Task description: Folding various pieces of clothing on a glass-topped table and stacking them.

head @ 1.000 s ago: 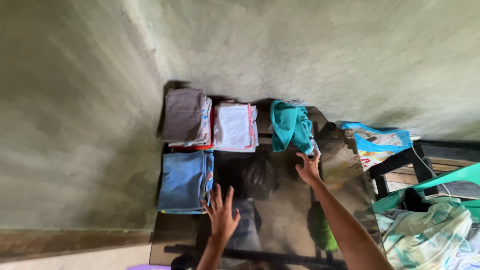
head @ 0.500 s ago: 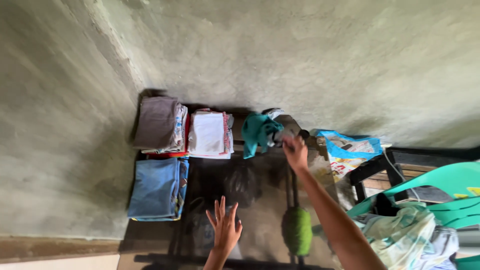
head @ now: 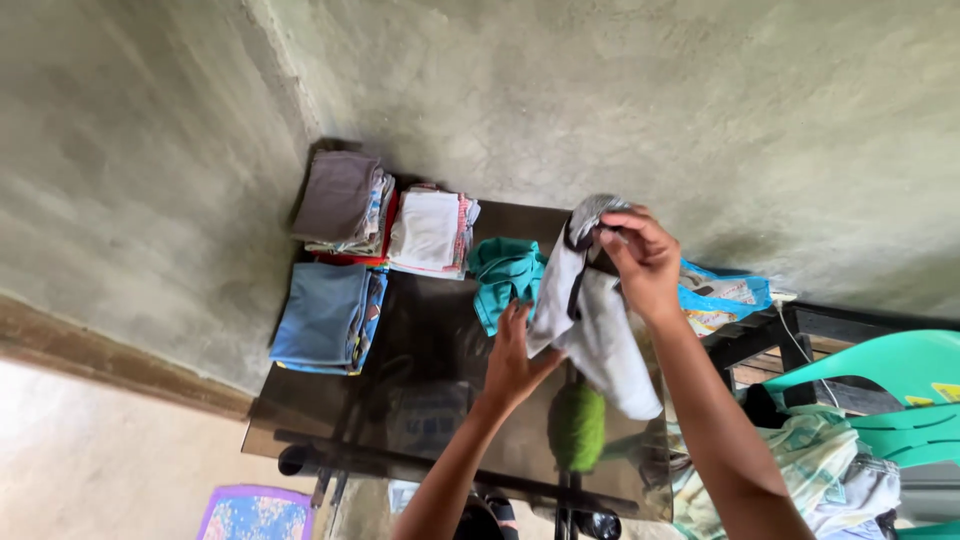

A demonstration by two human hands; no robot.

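Right hand (head: 645, 262) pinched shut on the top edge of a limp white-and-grey cloth garment with dark trim (head: 600, 335), held up above the glossy dark glass tabletop (head: 330, 425). Left hand (head: 515, 355) up under the garment's left edge, fingers partly curled against the fabric; full grasp or mere touch, cannot tell. Garment hanging free from the pinch at 12 o'clock, tail drooping toward 5 o'clock, covering part of the table's right side. Likely light, soft, no stiffness, sags wherever unsupported; not slippery, not fragile. Best hold judged to be two spaced points along one hem or at corners, so the cloth spreads flat rather than bunching. Crumpled teal cloth (head: 505, 275) on the table just at 9 o'clock of the garment, touching or nearly so. Folded stacks further at 9–10 o'clock: white folded stack with red edging (head: 428, 232), grey-topped folded stack (head: 338, 198) at the table's far left corner, blue folded stack (head: 325, 318) nearer the left edge. Green rounded shape (head: 578, 425) visible in or under the glass at 6 o'clock of the garment. Blue plastic bag (head: 725, 295) at 3 o'clock, green plastic chair (head: 880, 365) beyond it.
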